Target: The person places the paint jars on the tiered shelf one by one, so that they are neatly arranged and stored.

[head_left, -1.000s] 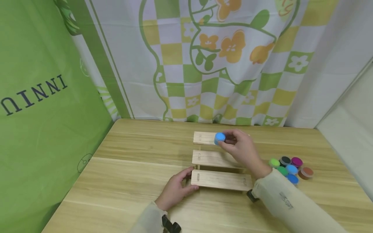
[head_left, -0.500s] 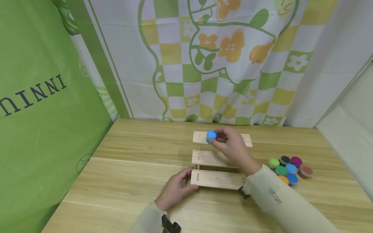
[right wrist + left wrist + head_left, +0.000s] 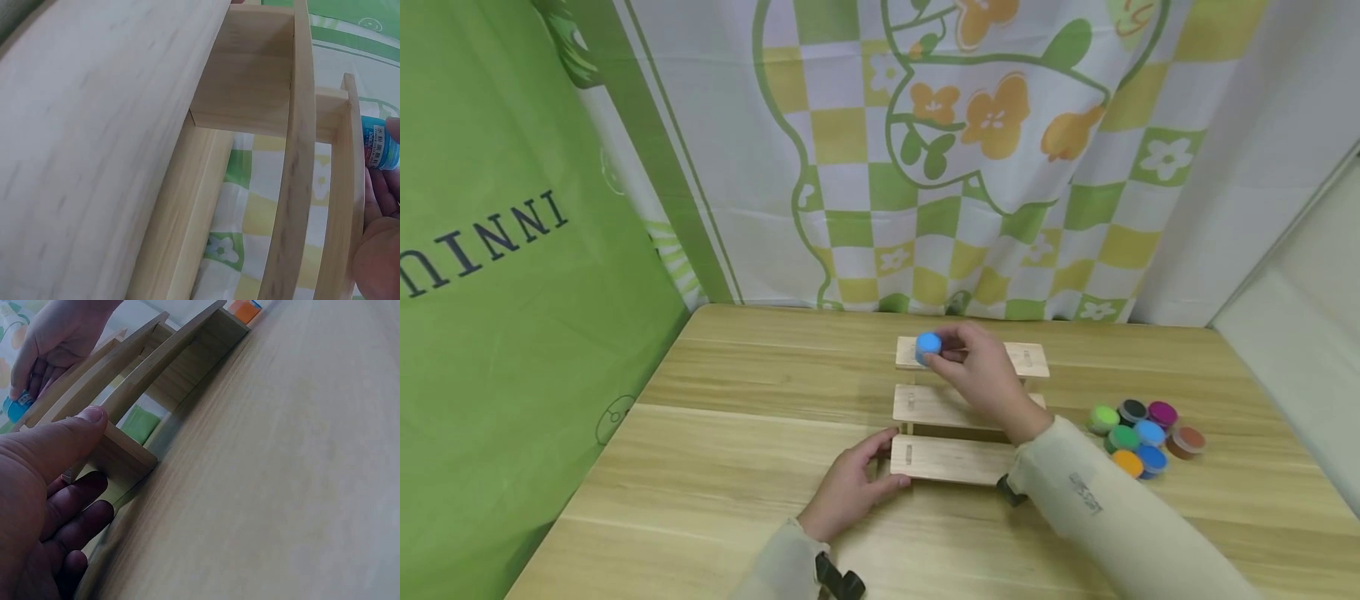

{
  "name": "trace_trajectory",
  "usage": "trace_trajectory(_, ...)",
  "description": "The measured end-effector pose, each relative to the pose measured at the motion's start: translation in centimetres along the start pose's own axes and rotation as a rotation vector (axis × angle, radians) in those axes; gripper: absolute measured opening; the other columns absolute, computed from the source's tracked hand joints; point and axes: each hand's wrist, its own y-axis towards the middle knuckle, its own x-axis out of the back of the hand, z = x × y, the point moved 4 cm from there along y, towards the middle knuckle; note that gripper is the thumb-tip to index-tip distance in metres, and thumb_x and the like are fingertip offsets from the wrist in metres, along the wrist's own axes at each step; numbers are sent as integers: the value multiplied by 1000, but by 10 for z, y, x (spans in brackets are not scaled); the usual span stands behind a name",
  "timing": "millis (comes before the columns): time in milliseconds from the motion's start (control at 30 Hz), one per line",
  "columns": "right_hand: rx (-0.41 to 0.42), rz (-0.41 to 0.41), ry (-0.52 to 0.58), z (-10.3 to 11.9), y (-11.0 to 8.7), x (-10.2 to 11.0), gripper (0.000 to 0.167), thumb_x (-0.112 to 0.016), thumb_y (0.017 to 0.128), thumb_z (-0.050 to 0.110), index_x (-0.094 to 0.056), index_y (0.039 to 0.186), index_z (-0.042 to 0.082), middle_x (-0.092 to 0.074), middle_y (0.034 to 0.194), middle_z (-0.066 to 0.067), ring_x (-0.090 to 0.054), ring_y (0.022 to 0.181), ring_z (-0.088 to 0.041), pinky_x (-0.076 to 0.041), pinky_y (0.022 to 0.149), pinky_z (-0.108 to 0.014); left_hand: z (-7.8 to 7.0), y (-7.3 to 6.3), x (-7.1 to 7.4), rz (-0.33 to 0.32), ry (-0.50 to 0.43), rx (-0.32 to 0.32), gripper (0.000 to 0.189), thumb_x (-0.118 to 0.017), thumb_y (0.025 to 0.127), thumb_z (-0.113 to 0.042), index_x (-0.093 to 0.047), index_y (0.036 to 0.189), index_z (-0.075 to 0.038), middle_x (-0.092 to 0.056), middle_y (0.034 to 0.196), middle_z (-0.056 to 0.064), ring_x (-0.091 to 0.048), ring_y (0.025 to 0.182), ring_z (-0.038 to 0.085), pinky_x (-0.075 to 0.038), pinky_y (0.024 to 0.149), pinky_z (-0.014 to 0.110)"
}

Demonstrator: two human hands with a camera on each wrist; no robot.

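A three-tier wooden step rack (image 3: 955,461) stands on the table. My left hand (image 3: 853,486) holds the left end of its lowest tier; in the left wrist view the thumb lies on the board's edge and the fingers are bent below. At the left part of the top tier, my right hand (image 3: 977,367) pinches a small jar with a blue lid (image 3: 928,347) between thumb and fingers. The right wrist view shows this blue jar (image 3: 378,144), with a printed label, close against the top board. Whether its base fully rests there I cannot tell.
Right of the rack, several small lidded jars stand grouped, among them an orange one (image 3: 1127,462), a magenta one (image 3: 1162,413) and a brown one (image 3: 1187,442). A patterned curtain (image 3: 850,167) hangs behind the wooden table (image 3: 737,433); green cloth (image 3: 512,333) hangs on the left.
My right hand has carried the blue-lidded jar leftward along the top tier. The orange jar and the rack's top right end have come into view. My left hand stays put.
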Motion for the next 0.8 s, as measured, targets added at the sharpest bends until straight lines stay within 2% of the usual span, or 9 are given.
trace_trajectory(600, -8, 4, -2, 10, 9, -12, 38, -74, 94, 21, -60, 124, 2, -60, 120, -9, -65, 113, -24, -55, 94, -28, -5, -1, 1, 4, 8, -5, 73, -75, 88, -44, -49, 148, -11, -63, 135, 2, -52, 132, 23, -37, 114, 50)
trace_trajectory(800, -40, 13, -16, 9, 10, -13, 40, -73, 95, 24, -60, 127, 4, -60, 122, -7, -64, 113, -23, -55, 95, -29, -4, -1, 1, 1, 6, -13, 73, -74, 88, -45, -49, 148, -12, -63, 135, 2, -52, 132, 22, -38, 113, 50)
